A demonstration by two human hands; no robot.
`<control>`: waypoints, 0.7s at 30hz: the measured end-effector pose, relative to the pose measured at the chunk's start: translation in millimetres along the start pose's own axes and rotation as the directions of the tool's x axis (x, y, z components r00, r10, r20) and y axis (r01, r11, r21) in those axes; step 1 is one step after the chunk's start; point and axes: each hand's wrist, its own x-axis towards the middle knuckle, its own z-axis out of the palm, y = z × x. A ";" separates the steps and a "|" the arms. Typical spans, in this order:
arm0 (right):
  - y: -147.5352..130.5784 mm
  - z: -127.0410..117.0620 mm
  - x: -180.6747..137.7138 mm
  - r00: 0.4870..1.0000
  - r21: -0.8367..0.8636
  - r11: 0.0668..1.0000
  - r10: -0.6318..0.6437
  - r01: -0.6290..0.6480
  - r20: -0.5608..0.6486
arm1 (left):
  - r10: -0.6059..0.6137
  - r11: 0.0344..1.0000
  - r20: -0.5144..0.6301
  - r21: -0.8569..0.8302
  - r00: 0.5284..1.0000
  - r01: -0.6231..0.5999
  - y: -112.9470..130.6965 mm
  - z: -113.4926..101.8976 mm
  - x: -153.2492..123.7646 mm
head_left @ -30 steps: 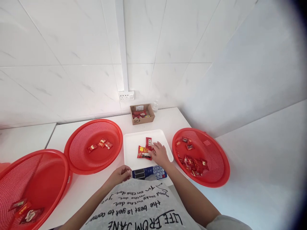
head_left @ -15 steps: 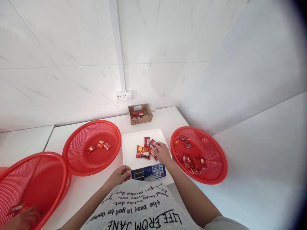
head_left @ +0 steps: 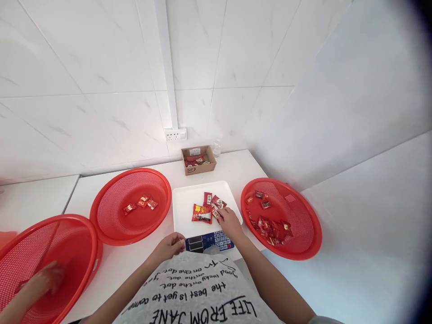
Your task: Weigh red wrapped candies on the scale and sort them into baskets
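Note:
A white tray sits on a blue-faced scale and carries a few red snack packets. My right hand rests at the tray's near right corner, fingers curled onto a small red packet. My left hand lies loosely curled on the table just left of the scale's display, nothing visible in it. A red mesh basket to the left holds three small packets. Another red basket on the right holds several packets.
A third red basket is at the near left, with another person's hand reaching into it. A small cardboard box with packets stands by the wall under a socket. Tiled walls close the back and right.
My right hand has drawn back toward the tray's near edge, uncovering another packet. Another person's hand has come into the near-left basket. My left hand has stayed put.

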 end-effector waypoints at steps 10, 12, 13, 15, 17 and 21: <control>-21.7 -5.8 -5.6 0.970 -0.047 0.969 -0.243 0.242 -0.009 | -0.016 1.000 -0.004 -0.014 1.000 0.016 -1.4 1.4 -0.4; -26.9 -4.5 -8.0 0.963 -0.064 0.961 -0.267 0.269 0.030 | -0.020 1.000 -0.003 -0.012 1.000 0.020 -1.1 1.7 -0.8; -29.0 -3.4 -8.9 0.965 -0.072 0.963 -0.258 0.261 0.041 | -0.021 1.000 -0.002 -0.012 1.000 0.021 -1.2 1.9 -0.9; -32.6 -0.1 -10.2 0.972 -0.086 0.968 -0.231 0.235 0.048 | -0.015 1.000 -0.001 -0.017 1.000 0.015 -1.9 2.7 -0.8; -36.2 4.0 -10.4 0.977 -0.098 0.972 -0.209 0.212 0.036 | -0.006 1.000 0.002 -0.025 1.000 0.006 -3.0 3.7 -0.5; -43.1 9.7 -7.4 0.988 -0.102 0.983 -0.155 0.153 -0.014 | -0.011 1.000 0.007 -0.020 1.000 0.011 -2.6 5.0 0.3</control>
